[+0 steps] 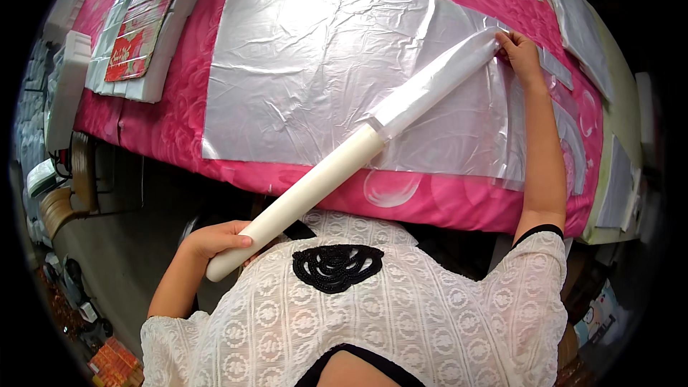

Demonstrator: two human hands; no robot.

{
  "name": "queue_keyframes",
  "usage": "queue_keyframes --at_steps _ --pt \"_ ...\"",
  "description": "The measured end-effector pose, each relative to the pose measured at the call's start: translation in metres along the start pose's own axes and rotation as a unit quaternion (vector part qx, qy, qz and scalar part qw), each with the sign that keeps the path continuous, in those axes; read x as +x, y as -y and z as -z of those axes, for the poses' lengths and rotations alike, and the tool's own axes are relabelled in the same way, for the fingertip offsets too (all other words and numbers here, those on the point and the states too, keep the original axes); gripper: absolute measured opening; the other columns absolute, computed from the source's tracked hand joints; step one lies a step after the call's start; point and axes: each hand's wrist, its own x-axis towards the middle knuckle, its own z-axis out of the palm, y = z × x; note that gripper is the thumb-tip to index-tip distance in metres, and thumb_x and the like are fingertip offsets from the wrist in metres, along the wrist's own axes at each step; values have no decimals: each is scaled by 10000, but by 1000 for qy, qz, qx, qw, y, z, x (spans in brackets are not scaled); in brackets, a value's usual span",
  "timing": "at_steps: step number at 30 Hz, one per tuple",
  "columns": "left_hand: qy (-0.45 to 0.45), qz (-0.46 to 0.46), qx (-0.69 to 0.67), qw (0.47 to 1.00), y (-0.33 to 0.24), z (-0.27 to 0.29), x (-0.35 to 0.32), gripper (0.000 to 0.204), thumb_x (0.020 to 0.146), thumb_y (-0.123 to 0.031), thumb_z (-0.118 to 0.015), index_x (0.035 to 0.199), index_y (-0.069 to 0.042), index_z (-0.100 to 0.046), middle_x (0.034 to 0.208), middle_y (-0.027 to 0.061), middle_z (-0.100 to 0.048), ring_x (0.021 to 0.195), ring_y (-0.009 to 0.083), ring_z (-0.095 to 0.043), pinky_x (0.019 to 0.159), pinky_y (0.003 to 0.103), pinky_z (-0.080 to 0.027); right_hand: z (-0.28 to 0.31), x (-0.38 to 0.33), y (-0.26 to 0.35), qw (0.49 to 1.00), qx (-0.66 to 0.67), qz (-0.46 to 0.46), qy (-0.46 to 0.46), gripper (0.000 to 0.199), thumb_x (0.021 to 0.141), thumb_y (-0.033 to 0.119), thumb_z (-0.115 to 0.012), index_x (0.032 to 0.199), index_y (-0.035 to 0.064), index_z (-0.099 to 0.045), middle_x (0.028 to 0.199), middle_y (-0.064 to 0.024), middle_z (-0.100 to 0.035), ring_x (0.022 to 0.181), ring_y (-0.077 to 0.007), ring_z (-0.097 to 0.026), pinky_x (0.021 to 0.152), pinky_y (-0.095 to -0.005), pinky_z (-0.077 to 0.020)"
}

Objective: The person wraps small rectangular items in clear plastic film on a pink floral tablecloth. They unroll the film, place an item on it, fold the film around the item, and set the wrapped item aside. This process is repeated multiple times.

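A long cream-white roll [304, 190] slants up from near my body over the front edge of the table. My left hand [218, 240] is closed around its lower end, with the thumb on top. The upper part of the roll's line runs into a narrow clear plastic sleeve [437, 86], whose opening sits around the roll near mid-length. At the far end of that sleeve, my right hand [521, 57] pinches the plastic between thumb and fingers. Beneath lies a wide layer of flat, wrinkled clear plastic bags [287, 79].
A pink flowered cloth [165, 136] covers the table. White foam-like blocks [154, 82] with a red printed sheet [140, 36] stand at the far left. A chair [68, 201] is left of the table; flat plastic packs [584, 50] lie along the right edge.
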Motion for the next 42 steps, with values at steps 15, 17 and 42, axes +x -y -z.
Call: queue_keyframes --at_steps 15,17,42 --pt "-245 -338 724 549 -181 -80 89 449 677 -266 -749 1042 -51 -599 937 126 -611 872 314 -600 783 406 -480 -96 -10 50 985 -49 109 124 240 840 235 -659 873 -3 -659 704 7 -603 619 -57 -512 588 -219 -428" --pt "-237 -478 719 446 -171 -76 113 450 667 -253 -748 1041 -53 -598 973 108 -592 896 294 -587 798 397 -484 -101 -12 61 982 -98 90 135 204 869 218 -635 862 15 -642 694 35 -559 628 -39 -479 568 -207 -406" --pt "-153 -358 777 495 -82 -104 134 859 812 -604 -451 1343 60 -326 1436 236 -265 1360 355 -216 1120 458 -125 -112 -171 75 906 -258 309 127 336 788 256 -648 1051 47 -630 962 -79 -648 892 -276 -588 791 -382 -466"
